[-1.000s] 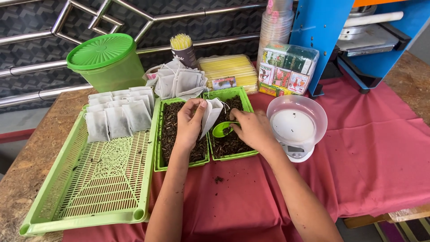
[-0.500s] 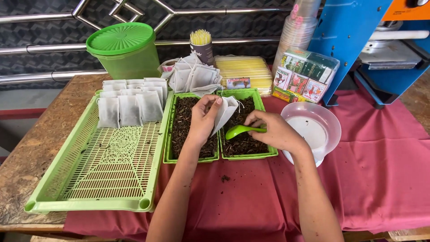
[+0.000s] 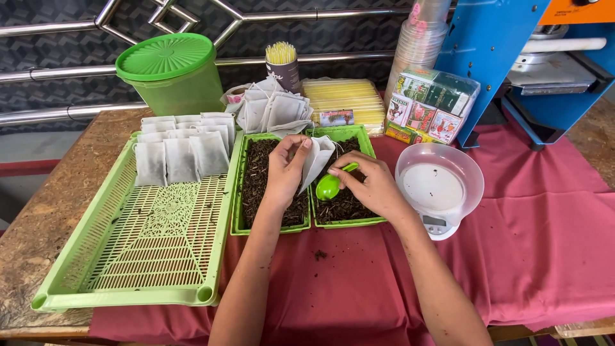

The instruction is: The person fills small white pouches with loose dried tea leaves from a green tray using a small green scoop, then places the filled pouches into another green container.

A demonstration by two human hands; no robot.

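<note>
Sachet (image 3: pixel 316 163) pinched in left hand (image 3: pixel 285 173), hanging mouth-up; scoop (image 3: pixel 331 186) clamped in right hand (image 3: pixel 371 186), bowl just right of sachet, handle running up-right.

White paper tea bag (image 3: pixel 316 161) — held upright, mouth open; green plastic scoop (image 3: pixel 331 186) tilted just beside it.

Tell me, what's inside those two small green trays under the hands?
Both small green trays hold dark loose dried leaves. The left hand, holding a white paper bag, and the right hand, holding a green scoop, cover the middle, so what lies beneath them is hidden.
</note>
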